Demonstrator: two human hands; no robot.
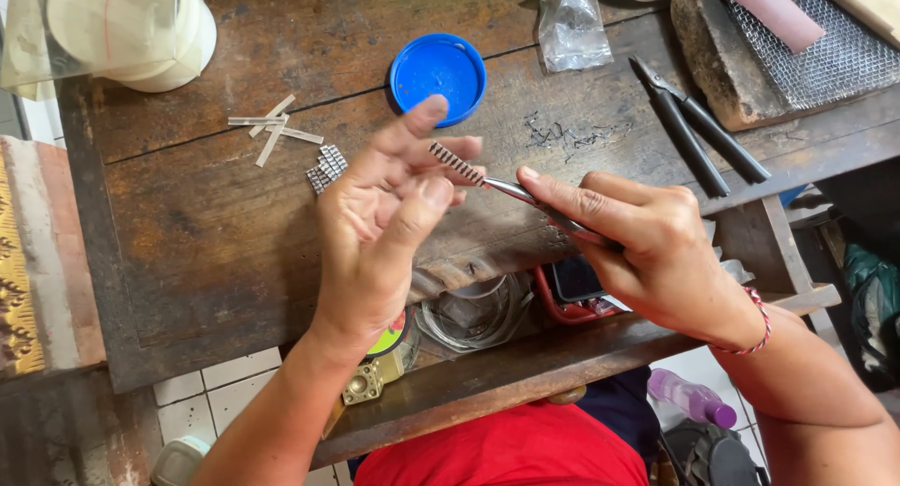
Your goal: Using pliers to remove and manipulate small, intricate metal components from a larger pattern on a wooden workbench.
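Note:
My right hand (647,247) grips a pair of metal tweezers (539,202) whose tips pinch a small ridged silver strip (457,163). My left hand (389,214) is raised beside it, fingers spread, with the fingertips touching the strip's far end. Both hands hover over a worn wooden workbench (206,242). More ridged silver pieces (326,167) lie on the bench left of my left hand, next to several flat silver strips (272,130).
A blue plastic lid (438,76) sits behind my hands. Black pliers (698,130) lie at the right, near a wire mesh pad (825,55) on a block. A small plastic bag (572,27) and tape rolls (131,27) stand at the back. Wire coils (473,322) fill the lower shelf.

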